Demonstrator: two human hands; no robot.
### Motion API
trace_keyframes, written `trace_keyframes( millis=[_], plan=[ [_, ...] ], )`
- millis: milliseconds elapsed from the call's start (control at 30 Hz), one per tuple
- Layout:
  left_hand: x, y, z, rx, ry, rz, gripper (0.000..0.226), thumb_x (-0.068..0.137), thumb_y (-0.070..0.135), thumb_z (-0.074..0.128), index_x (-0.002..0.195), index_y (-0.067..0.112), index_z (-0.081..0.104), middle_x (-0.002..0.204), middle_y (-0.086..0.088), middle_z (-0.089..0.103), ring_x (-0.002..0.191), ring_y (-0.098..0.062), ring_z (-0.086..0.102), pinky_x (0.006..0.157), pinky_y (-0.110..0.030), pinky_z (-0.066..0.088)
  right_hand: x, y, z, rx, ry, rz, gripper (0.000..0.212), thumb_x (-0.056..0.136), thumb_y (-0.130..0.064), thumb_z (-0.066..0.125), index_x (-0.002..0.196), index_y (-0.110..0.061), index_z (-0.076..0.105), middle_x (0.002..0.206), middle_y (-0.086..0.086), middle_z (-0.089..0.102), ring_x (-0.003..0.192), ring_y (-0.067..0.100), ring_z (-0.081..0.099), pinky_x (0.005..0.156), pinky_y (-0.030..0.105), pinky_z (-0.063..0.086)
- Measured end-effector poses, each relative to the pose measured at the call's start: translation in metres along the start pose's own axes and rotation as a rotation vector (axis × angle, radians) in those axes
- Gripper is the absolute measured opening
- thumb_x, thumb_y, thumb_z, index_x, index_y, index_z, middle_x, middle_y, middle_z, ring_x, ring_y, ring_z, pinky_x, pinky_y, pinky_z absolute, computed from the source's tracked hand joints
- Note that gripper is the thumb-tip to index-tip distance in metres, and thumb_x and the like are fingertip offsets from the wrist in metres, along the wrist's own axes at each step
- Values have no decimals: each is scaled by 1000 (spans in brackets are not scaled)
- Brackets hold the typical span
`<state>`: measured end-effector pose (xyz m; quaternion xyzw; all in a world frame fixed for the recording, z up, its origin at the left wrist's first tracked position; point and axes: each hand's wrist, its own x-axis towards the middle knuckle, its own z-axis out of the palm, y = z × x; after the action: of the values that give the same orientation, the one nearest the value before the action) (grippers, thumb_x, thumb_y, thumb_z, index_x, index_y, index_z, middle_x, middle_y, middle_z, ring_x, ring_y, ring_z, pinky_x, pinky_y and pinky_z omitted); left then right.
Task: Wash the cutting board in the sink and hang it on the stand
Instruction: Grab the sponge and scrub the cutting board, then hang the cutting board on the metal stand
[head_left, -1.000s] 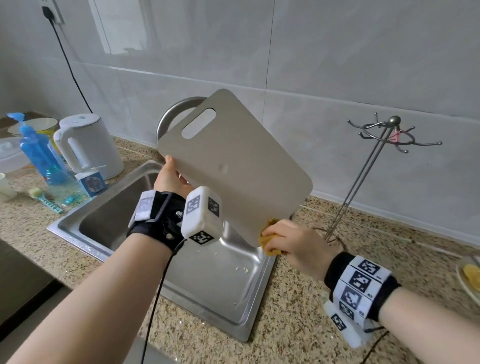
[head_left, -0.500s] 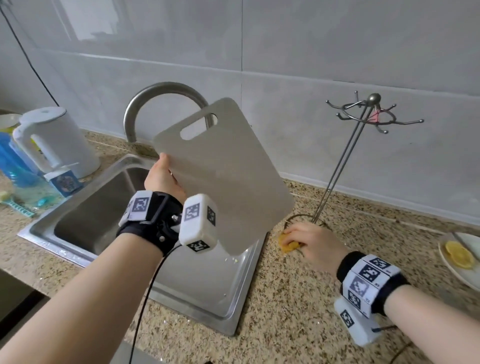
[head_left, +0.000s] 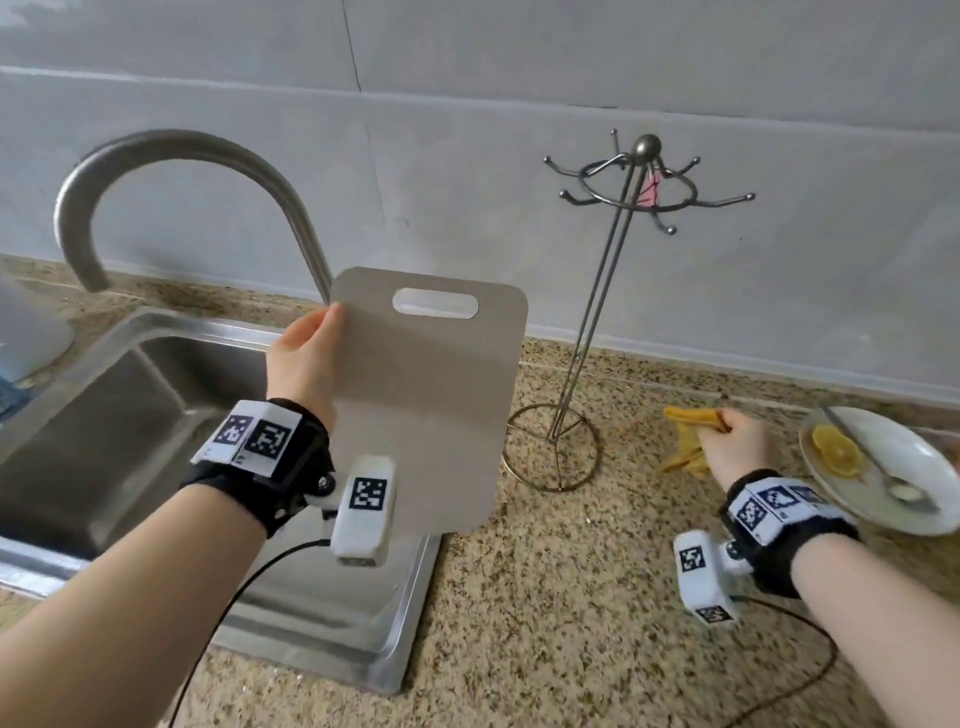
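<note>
My left hand (head_left: 306, 364) grips the left edge of a grey metal cutting board (head_left: 431, 400), held nearly upright over the right end of the steel sink (head_left: 130, 395), its handle slot at the top. To the board's right on the counter stands the wire hanging stand (head_left: 618, 291), with hooks around its top ring. Further right, my right hand (head_left: 737, 447) is closed on a yellow cloth (head_left: 685, 447) that touches the granite counter between the stand's base and a plate.
A curved steel faucet (head_left: 171, 161) arches over the sink behind the board. A white plate (head_left: 904, 441) holding a lemon slice (head_left: 836, 449) and a spoon sits at the right edge. A white kettle (head_left: 26, 338) is partly seen at far left. Cables trail from both wrist units.
The board has turned upright and shifted toward the stand. My right hand left the board's lower corner and carried the yellow cloth right, past the stand's base, toward the plate.
</note>
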<state>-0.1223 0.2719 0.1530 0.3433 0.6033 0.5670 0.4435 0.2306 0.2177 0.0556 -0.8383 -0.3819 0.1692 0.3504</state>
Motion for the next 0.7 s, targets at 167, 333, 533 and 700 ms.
trace_keyframes(
  millis=[167,333,533,700],
  plan=[
    [1,-2,9,39,-55,0,9,88,30,57,85,25,64,100,-5,63,98,-21,56,99,-40,45,29,2,-11,107,75,146,17,83,-9,54,96,-7,65,83,19,61,72,32,58,51,33,45],
    [-1,1,16,52,-93,31,15,89,29,55,99,21,62,101,-4,62,99,-19,55,98,-38,45,23,-13,-3,68,-11,49,34,84,-12,57,117,-6,56,115,18,63,96,34,60,84,41,50],
    [-8,5,19,66,-170,77,14,89,26,55,97,18,63,91,-2,60,95,-19,51,90,-34,42,-7,-51,-2,167,-159,-185,24,88,-21,51,108,-12,60,94,6,66,85,30,64,80,50,54],
    [-17,10,22,21,-247,82,10,89,22,57,93,17,65,84,1,61,93,-19,53,87,-33,42,-37,-91,-18,406,-283,-304,19,90,-21,49,94,-9,64,76,-1,64,71,16,60,64,25,52]
  ],
)
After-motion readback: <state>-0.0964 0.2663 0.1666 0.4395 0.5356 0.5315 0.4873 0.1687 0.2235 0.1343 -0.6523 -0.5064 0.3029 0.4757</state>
